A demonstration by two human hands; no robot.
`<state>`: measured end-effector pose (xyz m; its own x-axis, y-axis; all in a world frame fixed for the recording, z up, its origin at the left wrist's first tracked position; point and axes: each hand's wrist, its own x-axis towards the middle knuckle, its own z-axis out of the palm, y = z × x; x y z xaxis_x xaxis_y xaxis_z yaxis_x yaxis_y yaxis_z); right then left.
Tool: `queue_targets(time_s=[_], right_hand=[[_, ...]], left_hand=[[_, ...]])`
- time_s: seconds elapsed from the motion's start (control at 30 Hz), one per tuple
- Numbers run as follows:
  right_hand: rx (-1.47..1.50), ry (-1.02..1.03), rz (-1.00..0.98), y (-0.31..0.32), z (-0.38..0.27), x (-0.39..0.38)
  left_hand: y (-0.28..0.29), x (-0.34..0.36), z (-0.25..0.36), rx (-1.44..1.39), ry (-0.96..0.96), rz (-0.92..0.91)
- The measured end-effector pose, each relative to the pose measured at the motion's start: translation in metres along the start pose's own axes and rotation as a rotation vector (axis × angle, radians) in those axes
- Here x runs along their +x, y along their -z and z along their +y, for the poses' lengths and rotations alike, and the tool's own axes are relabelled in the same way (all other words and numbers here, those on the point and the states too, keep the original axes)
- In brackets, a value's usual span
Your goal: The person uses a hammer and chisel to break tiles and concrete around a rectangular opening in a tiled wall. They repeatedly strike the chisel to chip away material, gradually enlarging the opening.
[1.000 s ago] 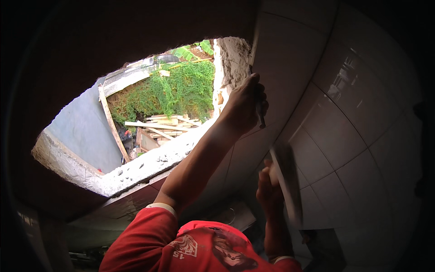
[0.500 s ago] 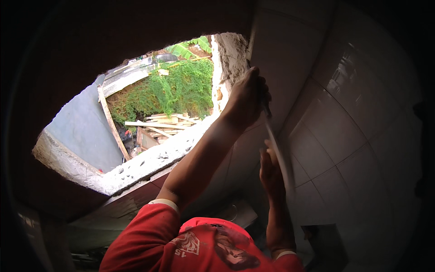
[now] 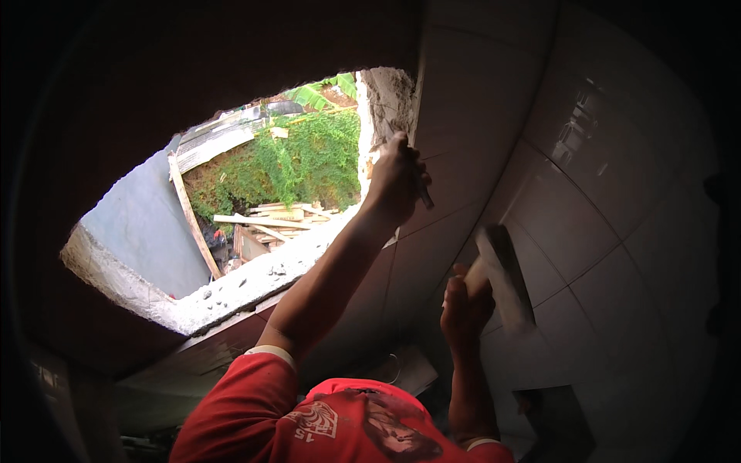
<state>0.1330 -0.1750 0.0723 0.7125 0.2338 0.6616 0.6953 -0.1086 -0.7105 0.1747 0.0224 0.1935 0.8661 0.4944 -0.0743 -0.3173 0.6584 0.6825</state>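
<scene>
My left hand (image 3: 395, 179) is raised and wrapped around a slim metal chisel (image 3: 427, 198). The chisel's butt end sticks out below my fist, and its upper end points at the rough broken side (image 3: 384, 104) of the wall opening. Whether the tip touches the masonry I cannot tell. Lower and to the right, my right hand (image 3: 467, 307) is closed on the handle of a hammer (image 3: 505, 282). Its head, slightly blurred, is apart from the chisel, in front of the tiled wall.
A windowsill-like ledge (image 3: 235, 297) with loose rubble runs along the opening's bottom. Light tiled walls (image 3: 571, 224) close in on the right. Outside lie stacked planks (image 3: 285, 220), a leaning timber (image 3: 193, 216) and green plants (image 3: 301, 154). A dark square (image 3: 552, 420) is at lower right.
My left hand and the chisel have shifted left and slightly down, onto the opening's broken side. The hammer, blurred near the chisel's butt before, is now swung back away from it.
</scene>
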Motion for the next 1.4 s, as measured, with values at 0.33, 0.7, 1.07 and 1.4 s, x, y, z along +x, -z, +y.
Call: queue_targets(time_s=[0.33,0.7,1.07,1.4], right_hand=[[0.037,0.123,0.047,0.004,-0.005,-0.012],[0.099,0.326,-0.057,0.018,0.001,-0.007],[-0.194,0.345,-0.071,0.002,0.014,-0.002],[-0.171,0.052,-0.041,0.001,0.017,-0.020]], left_hand=[[0.007,-0.014,-0.024,0.013,-0.022,-0.243],[0.001,-0.009,-0.007,-0.055,0.149,-0.154],[0.002,-0.004,-0.014,-0.081,0.117,-0.176],[0.020,-0.009,-0.024,-0.040,0.116,-0.046]])
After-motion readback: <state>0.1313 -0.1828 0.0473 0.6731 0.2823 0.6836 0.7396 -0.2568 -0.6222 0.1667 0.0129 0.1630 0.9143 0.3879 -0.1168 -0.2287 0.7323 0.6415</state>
